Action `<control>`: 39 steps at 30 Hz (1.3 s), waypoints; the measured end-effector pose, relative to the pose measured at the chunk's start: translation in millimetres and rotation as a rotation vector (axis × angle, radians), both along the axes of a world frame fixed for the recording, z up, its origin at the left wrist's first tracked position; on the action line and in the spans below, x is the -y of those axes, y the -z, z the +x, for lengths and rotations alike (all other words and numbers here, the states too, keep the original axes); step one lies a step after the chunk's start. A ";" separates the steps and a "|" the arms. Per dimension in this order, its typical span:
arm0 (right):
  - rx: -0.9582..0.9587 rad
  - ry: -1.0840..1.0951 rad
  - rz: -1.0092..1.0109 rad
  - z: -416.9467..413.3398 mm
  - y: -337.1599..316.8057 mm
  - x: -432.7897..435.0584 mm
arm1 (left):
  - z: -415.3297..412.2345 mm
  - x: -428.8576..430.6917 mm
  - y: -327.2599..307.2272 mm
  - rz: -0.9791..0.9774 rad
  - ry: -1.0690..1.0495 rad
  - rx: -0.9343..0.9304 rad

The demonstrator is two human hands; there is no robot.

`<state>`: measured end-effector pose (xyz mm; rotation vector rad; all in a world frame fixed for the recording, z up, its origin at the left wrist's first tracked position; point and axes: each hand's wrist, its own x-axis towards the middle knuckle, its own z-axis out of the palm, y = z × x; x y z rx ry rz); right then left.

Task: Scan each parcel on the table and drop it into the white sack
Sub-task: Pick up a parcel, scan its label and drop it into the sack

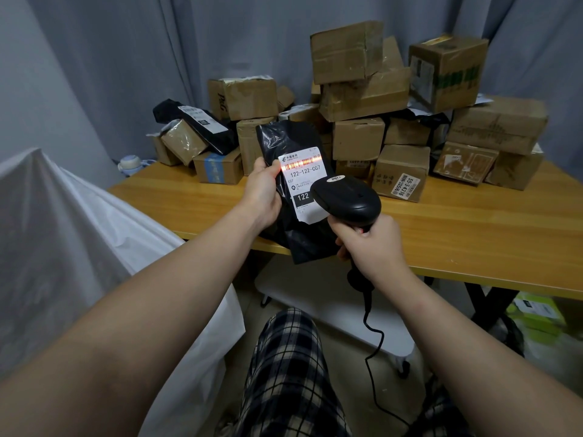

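My left hand (263,192) grips a black plastic mailer parcel (288,140) by its left edge and holds it upright over the table's front edge. Its white shipping label (303,178) faces me, and a red scan line lies across the barcode at the label's top. My right hand (372,247) grips the handle of a black corded barcode scanner (347,200), whose head points at the label from just below and to the right. The white sack (79,247) stands open at my left, beside the table.
Several brown cardboard boxes (362,99) and another black mailer (202,124) are piled along the back of the wooden table (473,234). A small white bottle (129,164) lies at the table's far left corner. Grey curtains hang behind. A white stool (331,310) stands under the table.
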<state>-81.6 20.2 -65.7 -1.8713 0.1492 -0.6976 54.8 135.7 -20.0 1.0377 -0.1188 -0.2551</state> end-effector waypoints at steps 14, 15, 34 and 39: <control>0.010 -0.017 0.031 -1.0 -4.7 -0.3 | -8.2 -1.6 -6.1 -0.022 -0.018 0.015; 0.009 -0.025 0.033 -1.0 -5.8 -1.7 | -9.9 -2.6 -6.6 -0.035 -0.023 0.024; -0.350 -0.535 -0.031 69.0 56.7 -170.6 | -31.7 -270.2 79.1 0.232 -0.737 0.270; -0.457 -0.504 -0.146 87.6 86.4 -194.6 | -13.9 -297.9 165.1 0.721 -0.705 0.018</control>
